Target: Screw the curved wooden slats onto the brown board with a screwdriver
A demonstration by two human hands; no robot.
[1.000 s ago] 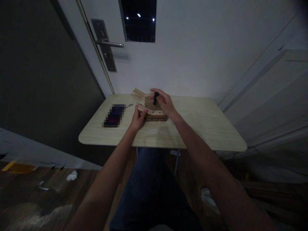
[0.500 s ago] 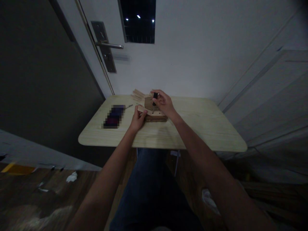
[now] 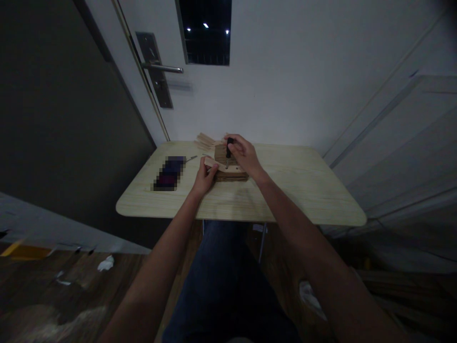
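Observation:
My right hand (image 3: 243, 153) is closed around the black handle of a screwdriver (image 3: 229, 148), which stands nearly upright. Its metal shaft points down at a dark screw or hole in a pale wooden strip (image 3: 232, 168). Another dark dot shows on the strip a little to the right. My left hand (image 3: 206, 177) pinches a pale wooden piece (image 3: 211, 163) that meets the strip's left end at an angle. Beneath them lies a stack of brown cardboard (image 3: 233, 177), its layered front edge showing. The fingertips of my left hand are partly hidden behind the wood.
Several thin wooden strips (image 3: 204, 141) lie behind the cardboard on the light table (image 3: 296, 190). To the left are a blurred-out dark flat object (image 3: 169, 173) and a slim metal tool (image 3: 192, 158). A white door (image 3: 278, 85) with a lever handle (image 3: 162, 68) rises behind the table.
The top of the screwdriver handle has turned slightly in my right hand, and more of the handle and shaft shows. My left hand has stayed in place.

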